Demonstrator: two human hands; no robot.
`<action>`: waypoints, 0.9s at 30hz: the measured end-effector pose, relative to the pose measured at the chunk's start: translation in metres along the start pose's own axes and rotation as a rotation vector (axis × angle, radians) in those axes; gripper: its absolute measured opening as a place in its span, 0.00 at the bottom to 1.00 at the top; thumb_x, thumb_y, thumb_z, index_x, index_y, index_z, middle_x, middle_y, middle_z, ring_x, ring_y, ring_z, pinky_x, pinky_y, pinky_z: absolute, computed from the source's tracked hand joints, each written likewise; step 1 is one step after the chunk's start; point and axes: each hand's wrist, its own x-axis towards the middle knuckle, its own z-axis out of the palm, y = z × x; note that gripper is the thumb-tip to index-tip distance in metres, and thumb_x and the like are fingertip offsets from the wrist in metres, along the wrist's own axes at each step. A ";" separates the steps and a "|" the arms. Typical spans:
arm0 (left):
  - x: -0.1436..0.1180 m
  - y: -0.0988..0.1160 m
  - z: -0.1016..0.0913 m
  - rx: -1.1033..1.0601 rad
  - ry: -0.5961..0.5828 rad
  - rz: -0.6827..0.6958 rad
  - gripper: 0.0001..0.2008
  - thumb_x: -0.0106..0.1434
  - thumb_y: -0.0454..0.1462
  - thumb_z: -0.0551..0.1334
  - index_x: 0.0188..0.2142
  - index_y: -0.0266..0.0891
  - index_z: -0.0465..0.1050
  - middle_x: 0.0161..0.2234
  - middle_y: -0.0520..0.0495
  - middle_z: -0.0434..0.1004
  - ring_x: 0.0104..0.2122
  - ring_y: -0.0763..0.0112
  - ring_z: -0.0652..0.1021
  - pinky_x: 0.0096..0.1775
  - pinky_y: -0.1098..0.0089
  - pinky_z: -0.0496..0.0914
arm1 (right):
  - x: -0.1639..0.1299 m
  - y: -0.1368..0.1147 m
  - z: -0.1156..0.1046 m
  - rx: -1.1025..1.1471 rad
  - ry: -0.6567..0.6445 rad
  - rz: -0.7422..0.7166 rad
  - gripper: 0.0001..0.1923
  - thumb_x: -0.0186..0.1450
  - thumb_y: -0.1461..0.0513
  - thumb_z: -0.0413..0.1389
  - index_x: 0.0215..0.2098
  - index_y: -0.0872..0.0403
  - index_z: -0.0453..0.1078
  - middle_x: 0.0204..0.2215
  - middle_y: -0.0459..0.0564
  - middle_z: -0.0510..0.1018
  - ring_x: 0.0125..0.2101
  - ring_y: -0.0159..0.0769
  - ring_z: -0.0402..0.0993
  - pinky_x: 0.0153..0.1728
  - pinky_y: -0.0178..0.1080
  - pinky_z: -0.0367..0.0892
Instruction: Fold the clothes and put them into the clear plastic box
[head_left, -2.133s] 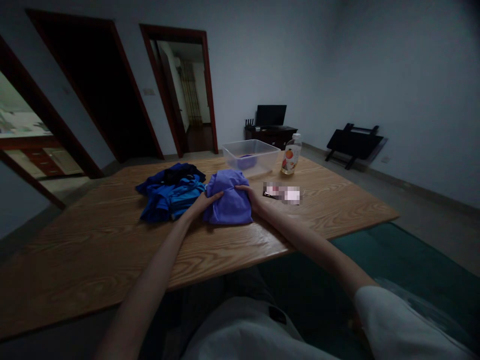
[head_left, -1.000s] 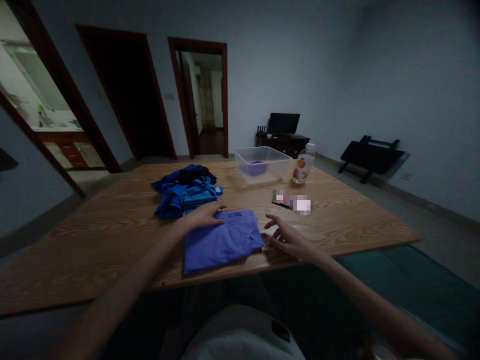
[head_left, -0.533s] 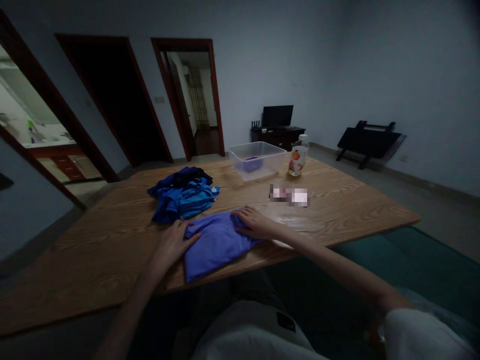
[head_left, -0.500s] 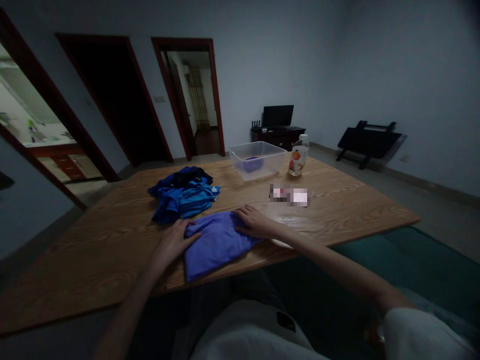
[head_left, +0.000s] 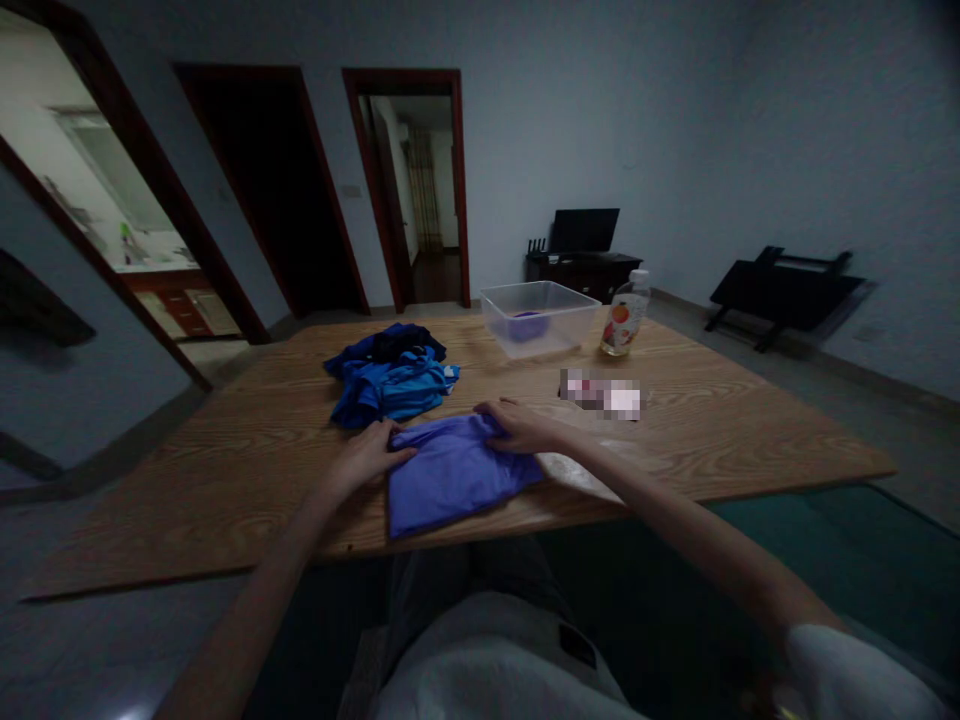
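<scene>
A seated person leans over the wooden table [head_left: 225, 470], both bare forearms stretched out to a purple garment [head_left: 454, 470] lying flat near the table's front edge. The left hand [head_left: 371, 455] rests at the garment's far left corner, fingers curled lightly onto the cloth, more a pinch on the edge than a full grasp; in this dim light I cannot tell how firmly it grips. The right hand [head_left: 521, 432] sits on the far right corner, fingers bent down over the fabric and pressing or gripping its top edge. The purple piece looks already folded into a rough, compact rectangle, though its near edge runs slanted and the shape is not quite tidy, so I judge the folding of this one to be well along but not finished. Just beyond it lies a crumpled heap of blue clothes [head_left: 390, 380], unfolded, which looks like work left to do. Farther back stands a clear plastic tub [head_left: 540, 318] with something purple inside, and beside that a drink bottle [head_left: 624, 315]. A small blurred flat object [head_left: 601, 395] lies to the right of the hands.
</scene>
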 end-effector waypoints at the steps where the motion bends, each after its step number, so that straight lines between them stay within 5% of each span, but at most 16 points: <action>1: 0.001 -0.001 -0.001 0.008 -0.017 0.004 0.27 0.56 0.55 0.70 0.49 0.43 0.79 0.48 0.37 0.83 0.49 0.43 0.81 0.50 0.57 0.73 | 0.004 0.002 -0.002 0.010 -0.012 0.003 0.30 0.65 0.59 0.67 0.64 0.53 0.71 0.60 0.62 0.79 0.59 0.54 0.75 0.60 0.52 0.69; 6: 0.008 0.002 -0.010 0.052 -0.092 0.059 0.20 0.59 0.55 0.68 0.40 0.43 0.79 0.40 0.42 0.82 0.42 0.49 0.80 0.44 0.60 0.73 | 0.021 0.011 -0.007 0.039 -0.037 0.004 0.21 0.62 0.60 0.68 0.53 0.53 0.79 0.48 0.59 0.84 0.49 0.53 0.78 0.54 0.50 0.71; 11: -0.013 0.022 -0.017 0.080 -0.009 0.109 0.15 0.62 0.45 0.66 0.48 0.46 0.79 0.52 0.41 0.79 0.54 0.48 0.78 0.57 0.58 0.71 | 0.015 -0.003 -0.012 0.065 -0.006 -0.025 0.16 0.61 0.68 0.61 0.48 0.52 0.79 0.45 0.55 0.83 0.48 0.49 0.77 0.55 0.48 0.69; 17: -0.056 0.022 -0.005 -0.124 0.013 0.187 0.33 0.65 0.44 0.68 0.68 0.47 0.65 0.67 0.40 0.69 0.68 0.50 0.71 0.68 0.55 0.65 | -0.026 -0.038 -0.013 0.166 -0.004 -0.022 0.20 0.67 0.65 0.58 0.57 0.48 0.73 0.50 0.53 0.83 0.48 0.46 0.80 0.50 0.45 0.71; 22: -0.034 0.004 0.021 -0.426 0.023 0.064 0.55 0.58 0.44 0.75 0.76 0.43 0.45 0.69 0.31 0.67 0.66 0.49 0.74 0.65 0.51 0.69 | -0.030 -0.035 -0.001 0.247 0.016 0.041 0.22 0.70 0.63 0.58 0.62 0.50 0.70 0.54 0.57 0.82 0.50 0.50 0.81 0.51 0.48 0.73; 24: -0.018 0.006 0.023 -0.514 0.021 0.018 0.57 0.54 0.43 0.76 0.75 0.38 0.48 0.65 0.28 0.72 0.60 0.47 0.79 0.60 0.50 0.74 | -0.024 -0.031 0.000 0.262 0.010 0.028 0.26 0.67 0.65 0.59 0.64 0.50 0.70 0.57 0.57 0.82 0.53 0.52 0.80 0.53 0.50 0.73; 27: -0.013 0.018 0.017 -0.524 0.026 0.042 0.41 0.54 0.43 0.76 0.65 0.35 0.69 0.60 0.32 0.78 0.56 0.47 0.81 0.59 0.52 0.75 | -0.026 -0.038 -0.006 0.271 -0.007 -0.018 0.25 0.65 0.68 0.58 0.60 0.49 0.75 0.54 0.54 0.84 0.52 0.51 0.82 0.54 0.50 0.74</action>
